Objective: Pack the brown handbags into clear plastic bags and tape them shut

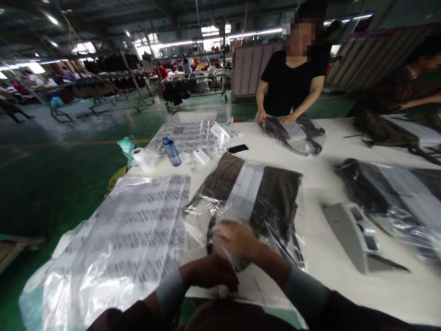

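A folded dark brown garment lies in a clear plastic bag on the table before me, with a white strip down its middle. My right hand is over the near end of the bag, its fingers curled on the plastic. Close below it, my left hand is closed near the table's front edge. Its fingertips are dark and blurred, so what they hold is unclear. To the left lies a stack of flat printed plastic bags.
A grey tape dispenser stands at right, near another bagged garment. Further back are a blue bottle, a white box-shaped item, a phone and a roll. Across the table a person handles a bagged garment.
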The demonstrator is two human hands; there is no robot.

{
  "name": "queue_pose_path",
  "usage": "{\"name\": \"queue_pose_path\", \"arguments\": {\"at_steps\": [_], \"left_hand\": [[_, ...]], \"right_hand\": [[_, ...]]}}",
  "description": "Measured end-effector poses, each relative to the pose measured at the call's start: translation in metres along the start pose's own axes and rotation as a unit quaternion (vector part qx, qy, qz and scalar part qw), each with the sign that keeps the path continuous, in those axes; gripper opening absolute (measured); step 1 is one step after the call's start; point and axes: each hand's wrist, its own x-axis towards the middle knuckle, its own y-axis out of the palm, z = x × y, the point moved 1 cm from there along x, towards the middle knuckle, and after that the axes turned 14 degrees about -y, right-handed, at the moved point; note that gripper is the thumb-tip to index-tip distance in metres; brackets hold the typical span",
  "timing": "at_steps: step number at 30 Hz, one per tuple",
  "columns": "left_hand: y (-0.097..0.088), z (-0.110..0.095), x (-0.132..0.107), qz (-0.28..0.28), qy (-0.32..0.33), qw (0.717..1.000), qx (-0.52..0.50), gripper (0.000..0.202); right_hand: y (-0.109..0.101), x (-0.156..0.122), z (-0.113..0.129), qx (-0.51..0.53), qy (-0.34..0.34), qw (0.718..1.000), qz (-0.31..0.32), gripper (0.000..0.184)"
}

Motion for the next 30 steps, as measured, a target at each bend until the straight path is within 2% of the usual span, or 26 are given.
{"name": "queue_pose_path", "arguments": {"at_steps": [1,2,3,4,5,6,7,8,9,11,13,17,21,23,25,26,28,30], "left_hand": [[-0.014,0.01,-0.002,-0.042,-0.01,0.999,0.01,0.029],[-0.032,0.019,-0.002,-0.134,-0.021,0.99,0.028,0.026],[-0.052,0.029,0.0,-0.261,-0.032,0.963,0.059,0.024],[-0.072,0.037,0.003,-0.387,-0.046,0.916,0.096,0.025],[-0.091,0.046,0.008,-0.482,-0.067,0.864,0.13,0.03],[-0.107,0.055,0.015,-0.54,-0.097,0.822,0.155,0.038],[-0.12,0.063,0.022,-0.57,-0.137,0.793,0.167,0.047],[-0.13,0.07,0.029,-0.577,-0.175,0.779,0.173,0.055],[-0.136,0.076,0.035,-0.567,-0.21,0.777,0.175,0.06],[-0.141,0.084,0.046,-0.525,-0.247,0.793,0.184,0.059],[-0.138,0.086,0.053,-0.485,-0.255,0.812,0.2,0.047],[-0.125,0.081,0.055,-0.427,-0.267,0.83,0.239,0.029],[-0.113,0.072,0.043,-0.36,-0.258,0.849,0.288,0.012],[-0.112,0.064,0.036,-0.34,-0.254,0.851,0.309,0.01],[-0.118,0.051,0.035,-0.348,-0.248,0.844,0.323,0.016],[-0.124,0.042,0.039,-0.369,-0.236,0.837,0.328,0.021],[-0.14,0.022,0.056,-0.433,-0.184,0.819,0.329,0.031],[-0.157,0.001,0.083,-0.493,-0.13,0.808,0.295,0.038]], "right_hand": [[-0.024,-0.018,-0.014,-0.019,0.045,0.994,-0.098,0.029],[-0.045,-0.04,-0.03,-0.065,0.105,0.975,-0.185,0.032],[-0.062,-0.065,-0.048,-0.124,0.188,0.939,-0.258,0.037],[-0.072,-0.091,-0.066,-0.174,0.292,0.889,-0.307,0.045],[-0.077,-0.115,-0.085,-0.197,0.388,0.841,-0.322,0.056],[-0.076,-0.136,-0.102,-0.189,0.459,0.808,-0.317,0.066],[-0.071,-0.152,-0.118,-0.162,0.513,0.786,-0.303,0.073],[-0.064,-0.161,-0.131,-0.135,0.55,0.773,-0.287,0.078],[-0.056,-0.165,-0.143,-0.108,0.569,0.768,-0.273,0.079],[-0.043,-0.159,-0.158,-0.079,0.577,0.772,-0.252,0.074],[-0.039,-0.147,-0.169,-0.084,0.577,0.781,-0.224,0.062],[-0.058,-0.137,-0.191,-0.121,0.579,0.787,-0.177,0.045],[-0.084,-0.148,-0.211,-0.16,0.574,0.792,-0.132,0.047],[-0.093,-0.153,-0.216,-0.157,0.575,0.797,-0.1,0.054],[-0.101,-0.157,-0.217,-0.146,0.572,0.799,-0.109,0.067],[-0.106,-0.159,-0.217,-0.138,0.569,0.799,-0.138,0.074],[-0.115,-0.16,-0.22,-0.127,0.561,0.787,-0.222,0.082],[-0.124,-0.159,-0.228,-0.124,0.564,0.766,-0.284,0.083]]}}
